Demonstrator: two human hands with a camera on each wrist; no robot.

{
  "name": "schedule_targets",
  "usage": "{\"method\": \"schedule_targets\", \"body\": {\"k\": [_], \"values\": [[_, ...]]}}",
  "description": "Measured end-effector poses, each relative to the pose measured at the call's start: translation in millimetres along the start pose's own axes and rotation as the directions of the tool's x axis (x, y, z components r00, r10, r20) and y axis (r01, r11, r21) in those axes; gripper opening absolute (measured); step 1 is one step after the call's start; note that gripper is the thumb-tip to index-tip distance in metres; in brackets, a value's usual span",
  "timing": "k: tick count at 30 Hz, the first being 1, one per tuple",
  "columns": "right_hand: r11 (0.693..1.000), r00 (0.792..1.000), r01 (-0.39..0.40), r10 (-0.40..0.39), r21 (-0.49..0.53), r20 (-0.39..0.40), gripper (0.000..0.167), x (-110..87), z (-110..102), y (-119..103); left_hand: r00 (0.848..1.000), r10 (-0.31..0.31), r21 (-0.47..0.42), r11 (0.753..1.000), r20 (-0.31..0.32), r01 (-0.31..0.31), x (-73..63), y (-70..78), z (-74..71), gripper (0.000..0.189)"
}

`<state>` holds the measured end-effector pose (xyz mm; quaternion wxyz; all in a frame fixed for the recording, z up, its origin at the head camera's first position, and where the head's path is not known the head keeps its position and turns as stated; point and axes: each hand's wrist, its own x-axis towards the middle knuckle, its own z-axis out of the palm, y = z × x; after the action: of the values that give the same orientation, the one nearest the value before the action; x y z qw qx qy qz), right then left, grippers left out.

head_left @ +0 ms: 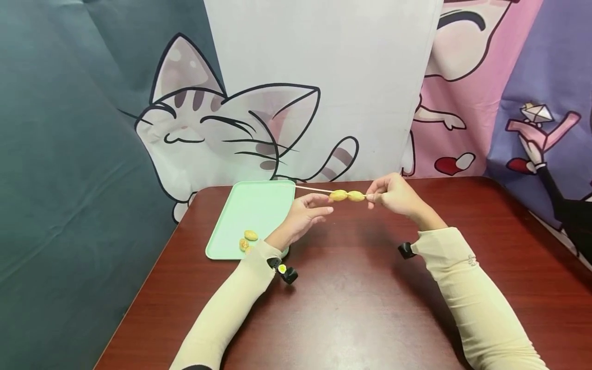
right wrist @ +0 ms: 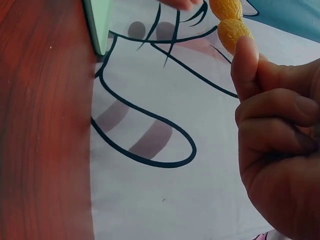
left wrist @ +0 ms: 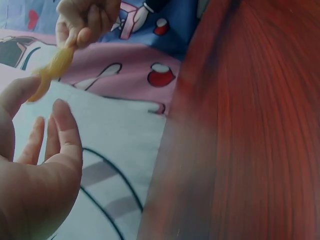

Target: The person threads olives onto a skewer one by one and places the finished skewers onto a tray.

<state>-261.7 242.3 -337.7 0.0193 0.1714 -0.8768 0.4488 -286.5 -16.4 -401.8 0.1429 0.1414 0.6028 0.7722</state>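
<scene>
Two wrinkled yellow oval pieces (head_left: 356, 196) sit end to end on a thin pale skewer (head_left: 312, 188), raised above the table and roughly level. My right hand (head_left: 393, 195) pinches the skewer's right end between thumb and forefinger, close beside the outer piece; its other fingers are curled in the right wrist view. Near the inner piece (left wrist: 37, 90), my left hand (head_left: 300, 218) has its thumb and fingers spread apart, one fingertip right at that piece. To the left, the skewer's bare length runs past the left fingers toward the tray.
A mint-green tray (head_left: 259, 205) lies on the left of the dark red wooden table (head_left: 342, 313). Loose yellow pieces (head_left: 251, 235) rest near its front edge, partly behind my left wrist. Behind the table hangs a cartoon-printed cloth (head_left: 370, 77).
</scene>
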Motion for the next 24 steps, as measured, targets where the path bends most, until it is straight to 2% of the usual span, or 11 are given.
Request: {"method": "schedule_targets", "body": {"k": [9,13,17,20,24], "values": [[1.000,0.999,0.029,-0.029,0.006,-0.014,0.007,-2.8,-16,6,1.000,-0.005,0.190,0.982,-0.015,0.008,-10.1,13.3,-58.4,0.034],[0.999,0.999,0.030,-0.029,0.021,-0.019,0.006,-7.9,-25,9,0.999,-0.004,0.205,0.979,-0.038,0.011,-12.7,20.5,-81.3,0.036],[0.999,0.999,0.026,-0.025,0.035,-0.024,0.005,-13.8,-31,16,0.998,-0.011,0.225,0.974,-0.066,0.025,-16.0,22.9,-103.0,0.026],[0.998,1.000,0.023,-0.022,0.056,-0.010,0.004,-15.1,-31,21,0.995,-0.019,0.318,0.947,-0.100,0.050,-22.1,25.1,-121.8,0.024],[0.997,1.000,0.025,-0.024,0.079,-0.015,0.004,-15.7,-29,26,0.991,-0.034,0.484,0.870,-0.129,0.093,-30.9,28.2,-148.2,0.043]]}}
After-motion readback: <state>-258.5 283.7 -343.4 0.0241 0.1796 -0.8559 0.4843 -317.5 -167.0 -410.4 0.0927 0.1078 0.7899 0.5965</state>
